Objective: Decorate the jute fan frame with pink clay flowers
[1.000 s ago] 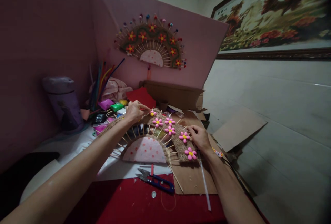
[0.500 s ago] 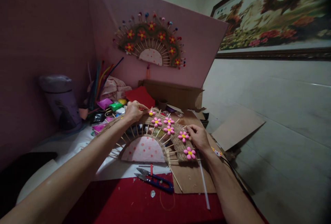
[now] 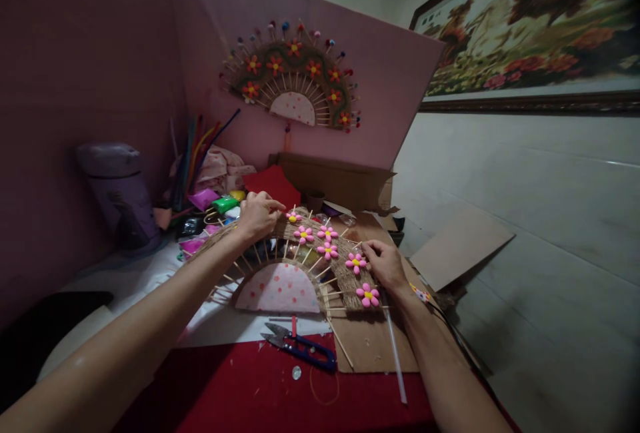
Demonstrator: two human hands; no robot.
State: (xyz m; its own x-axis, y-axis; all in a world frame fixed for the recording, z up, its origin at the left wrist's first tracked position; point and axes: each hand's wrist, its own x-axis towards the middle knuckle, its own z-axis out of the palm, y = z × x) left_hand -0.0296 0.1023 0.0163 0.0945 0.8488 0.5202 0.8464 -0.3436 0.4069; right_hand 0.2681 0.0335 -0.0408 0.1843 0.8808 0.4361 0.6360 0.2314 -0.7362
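Note:
A fan-shaped piece of woven twine and sticks point(image 3: 350, 284) lies in front of me, with several pink flowers with yellow centres point(image 3: 367, 295) on its band and a dotted white half-circle point(image 3: 281, 288) at its middle. My left hand point(image 3: 260, 213) is closed on the fan's upper edge, its fingertips beside the topmost flower. At the right, my right hand point(image 3: 384, 262) has its fingers pinched on the outer edge, near a stick tip and a flower. Whether a small item is between those fingers is too small to tell.
Blue snips point(image 3: 305, 348) and a clear stick point(image 3: 395, 353) lie near the front, by cardboard point(image 3: 373, 346). Coloured clay packs point(image 3: 203, 198), pipe cleaners point(image 3: 193, 160) and a purple bottle point(image 3: 120, 200) stand at the left. Another decorated fan point(image 3: 295, 80) hangs behind.
Both hands keep their places on the fan, with only a slight shift of the left hand's fingers. The whole view has moved very slightly.

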